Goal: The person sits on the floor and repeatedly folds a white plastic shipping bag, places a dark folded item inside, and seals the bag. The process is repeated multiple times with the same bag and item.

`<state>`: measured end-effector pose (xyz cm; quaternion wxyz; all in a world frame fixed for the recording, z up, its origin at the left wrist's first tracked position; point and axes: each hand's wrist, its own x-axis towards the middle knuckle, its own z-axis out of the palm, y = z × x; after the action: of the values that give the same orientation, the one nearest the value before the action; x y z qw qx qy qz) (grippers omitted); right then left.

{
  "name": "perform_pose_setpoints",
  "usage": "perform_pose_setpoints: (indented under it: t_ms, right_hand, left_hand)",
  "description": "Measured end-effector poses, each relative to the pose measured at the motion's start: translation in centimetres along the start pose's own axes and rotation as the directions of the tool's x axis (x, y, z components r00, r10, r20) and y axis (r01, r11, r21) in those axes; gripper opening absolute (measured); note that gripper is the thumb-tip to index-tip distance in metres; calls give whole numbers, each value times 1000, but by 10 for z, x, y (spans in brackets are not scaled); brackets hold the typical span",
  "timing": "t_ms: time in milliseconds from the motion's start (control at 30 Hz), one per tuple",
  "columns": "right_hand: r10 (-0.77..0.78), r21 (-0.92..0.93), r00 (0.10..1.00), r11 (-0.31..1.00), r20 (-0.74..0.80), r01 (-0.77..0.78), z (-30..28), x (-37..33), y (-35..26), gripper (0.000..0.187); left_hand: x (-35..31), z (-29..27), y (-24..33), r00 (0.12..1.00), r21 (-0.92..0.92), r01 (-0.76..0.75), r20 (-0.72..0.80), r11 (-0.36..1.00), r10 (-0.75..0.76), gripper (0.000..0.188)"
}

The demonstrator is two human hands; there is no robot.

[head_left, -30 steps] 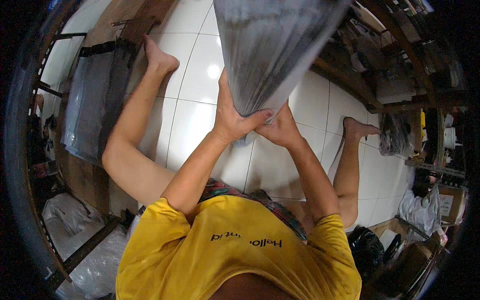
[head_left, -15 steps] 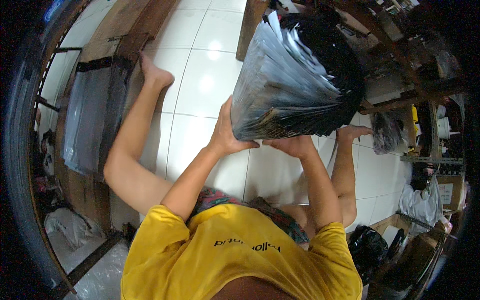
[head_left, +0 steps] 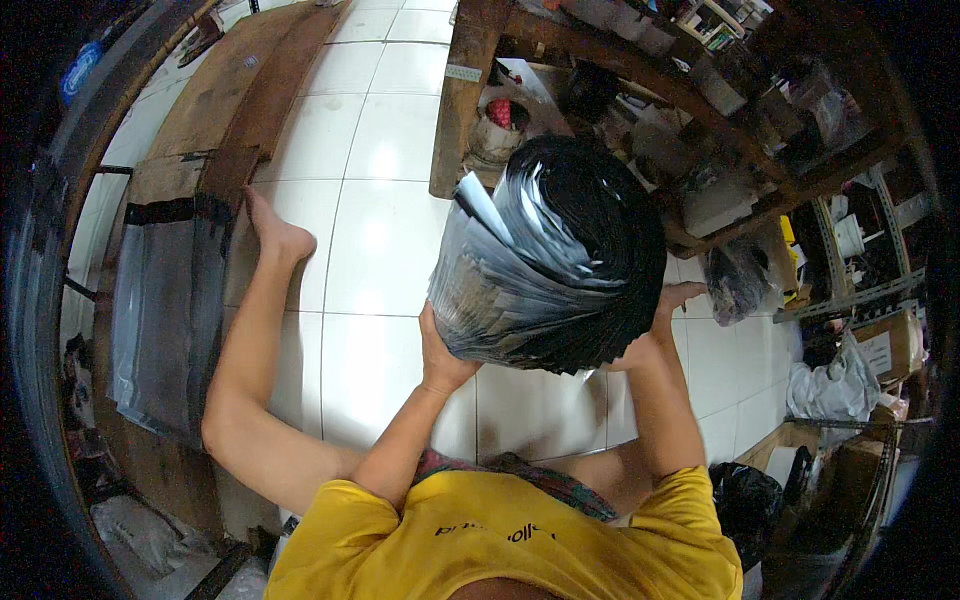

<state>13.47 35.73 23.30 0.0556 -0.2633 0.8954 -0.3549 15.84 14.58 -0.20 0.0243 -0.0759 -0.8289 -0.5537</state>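
Both my hands carry a thick, curled bundle of black and silver-grey plastic bags [head_left: 540, 290] above the floor between my legs. Its many layered edges fan out, and one pale corner sticks up at the upper left. My left hand [head_left: 446, 352] grips the lower left side, with its fingers partly behind the bundle. At the lower right, my right hand [head_left: 636, 350] holds the bundle from below and the side; most of its fingers are hidden. Another flat stack of grey and black plastic bags [head_left: 165, 310] lies on a wooden board beside my left leg.
White floor tiles [head_left: 375, 250] stretch between my legs. A wooden workbench frame [head_left: 455, 120] with cluttered shelves stands beyond the bundle. On the right are a metal rack [head_left: 850, 300], a white plastic bag [head_left: 835, 390] and a black bag [head_left: 745, 505]. Long brown boards [head_left: 225, 85] run along the left.
The bundle has come lower and nearer in the view, turning so its dark curled layers show more. My right hand has shifted from beneath to its right side. The whole view has shifted too.
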Motion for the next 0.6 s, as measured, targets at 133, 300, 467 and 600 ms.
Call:
perform_pose_setpoints:
  t_ms: [133,300,467,600]
  right_hand:
    - [12,517,900,822,-435,239,-82,63,-108,94]
    - [-115,-353,990,926,83,137,-97,100,-173,70]
    - [-22,-478,993,875,114,74,-100,114,-191,67]
    - [-40,-552,989,826,141,112,-94,117,-191,62]
  left_hand:
    - [-12,1,-2,972,21,-73,-222,997,76,119]
    - [-17,7,10,921,213,-208,-285,955,264,119]
    - [-16,9,20,931,-68,-156,-342,985,124,125]
    - [-12,4,17,964,-56,-150,-230,987,133,126]
